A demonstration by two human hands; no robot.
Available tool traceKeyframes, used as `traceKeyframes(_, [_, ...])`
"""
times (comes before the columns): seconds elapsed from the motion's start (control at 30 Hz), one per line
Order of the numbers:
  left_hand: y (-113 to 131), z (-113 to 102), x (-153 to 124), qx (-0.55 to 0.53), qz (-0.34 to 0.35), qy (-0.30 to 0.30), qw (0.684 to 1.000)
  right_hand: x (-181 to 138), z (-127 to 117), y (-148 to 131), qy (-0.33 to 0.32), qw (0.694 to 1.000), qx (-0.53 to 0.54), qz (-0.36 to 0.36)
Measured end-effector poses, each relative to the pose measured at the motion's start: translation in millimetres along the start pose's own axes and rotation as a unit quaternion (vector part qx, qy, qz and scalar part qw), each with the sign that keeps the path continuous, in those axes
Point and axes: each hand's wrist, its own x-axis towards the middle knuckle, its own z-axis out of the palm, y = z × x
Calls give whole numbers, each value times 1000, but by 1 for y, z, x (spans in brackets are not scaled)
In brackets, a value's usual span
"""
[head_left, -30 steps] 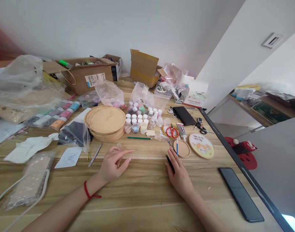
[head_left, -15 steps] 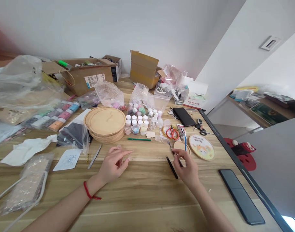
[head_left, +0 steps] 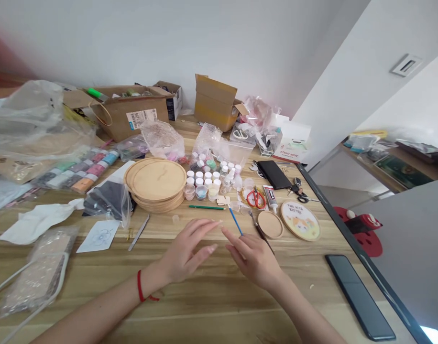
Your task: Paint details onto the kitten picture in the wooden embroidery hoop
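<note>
My right hand (head_left: 253, 258) rests over the wooden table (head_left: 212, 296) and grips a thin blue-handled brush (head_left: 235, 221) that points up and left. A second, dark tool (head_left: 262, 232) sticks out from the same hand toward the right. My left hand (head_left: 186, 251), with a red string on its wrist, hovers just left of the right hand, its fingers stretched out and holding nothing. A small round wooden disc (head_left: 270, 224) lies just right of my hands, beside a painted round plaque (head_left: 300, 220).
A stack of wooden discs (head_left: 156, 184), small paint pots (head_left: 204, 179), a green pencil (head_left: 206, 207), red scissors (head_left: 255, 198), a glue tube (head_left: 271, 197), metal tweezers (head_left: 139, 232) and plastic bags crowd the far half. Cardboard boxes (head_left: 213, 101) stand at the back. A dark phone (head_left: 358, 296) lies at right.
My right hand picked up the blue brush and moved left toward my left hand. My left hand opened its fingers and shifted right. The black tool is off the table, in my right hand.
</note>
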Motion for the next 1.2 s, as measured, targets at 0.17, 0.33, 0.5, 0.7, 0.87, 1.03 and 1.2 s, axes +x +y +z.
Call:
traceKeyframes(0.17, [15, 0, 16, 104, 11, 6, 995, 15, -3, -6, 5, 998, -58, -20])
traceKeyframes(0.33, [21, -3, 25, 199, 10, 6, 980, 17, -10, -6, -30, 993, -103, -39])
traceKeyframes(0.5, [21, 4, 36, 236, 13, -13, 972, 18, -8, -8, -40, 993, -101, -48])
traceKeyframes(0.7, [13, 6, 50, 218, -23, -70, 973, 19, -8, -12, -37, 993, -73, -84])
traceKeyframes(0.87, [16, 5, 60, 168, -31, -96, 981, 25, -11, -13, -23, 995, -41, -88])
traceKeyframes(1.03, [15, 6, 64, 188, -43, -115, 975, 22, -15, -9, -20, 997, -31, -74])
traceKeyframes(1.2, [7, 11, 71, 279, -42, -102, 954, 25, -23, -16, -11, 999, -4, -46])
